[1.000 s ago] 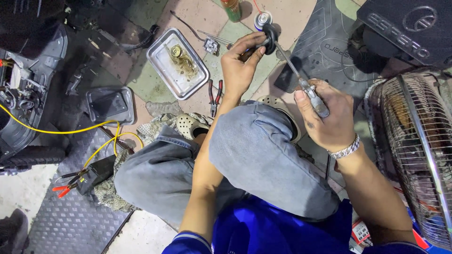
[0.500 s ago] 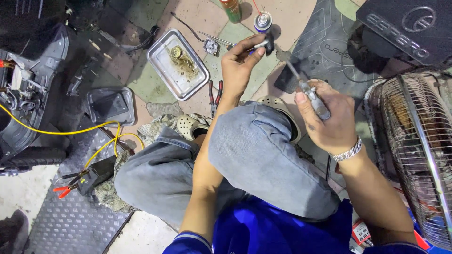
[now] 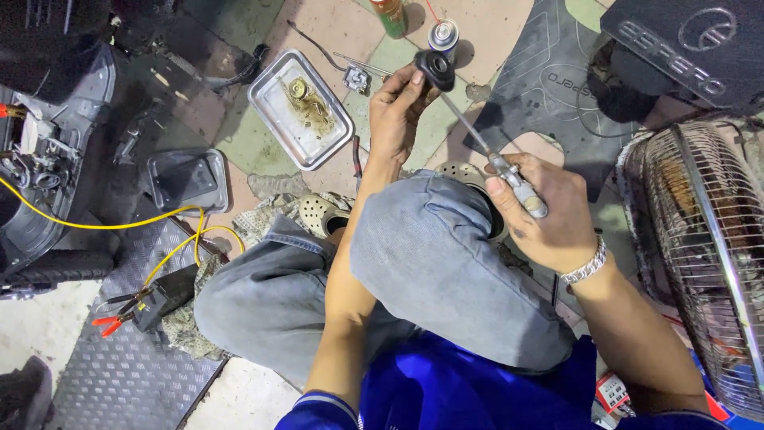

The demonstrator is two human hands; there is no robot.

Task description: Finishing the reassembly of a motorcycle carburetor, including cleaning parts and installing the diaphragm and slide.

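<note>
My left hand (image 3: pixel 402 107) closes its grip on a small black rubber part (image 3: pixel 434 69), round with a hole in the middle, and holds it up above the floor, just in front of my raised knee. My right hand (image 3: pixel 549 215) is wrapped firmly around the grey handle of a screwdriver (image 3: pixel 493 163); its thin metal shaft runs up and to the left, and the tip is at the black part, though I cannot tell if it touches inside the hole. A silver chain bracelet (image 3: pixel 585 269) sits on the right wrist.

I sit low on a tiled floor (image 3: pixel 342 32) with pale pink and green squares, dusty and stained. At the left, a dark metal plate (image 3: pixel 119 382) with a raised diamond pattern covers the floor.

A shiny rectangular metal tray (image 3: pixel 267 99) lies near the left hand, and small brass-coloured parts lie in it. A darker, smaller tray (image 3: pixel 187 179) stands further left; I cannot tell its contents. Beyond the black part stand a spray can (image 3: pixel 443 36) with a silver top and a second can (image 3: pixel 391 16), green and red.

A yellow cable (image 3: pixel 95 224) curves over the floor toward red-handled pliers (image 3: pixel 115 318). At the right stands a wire fan guard (image 3: pixel 700 239), and a black rubber mat (image 3: pixel 549 72) lies beside it.
</note>
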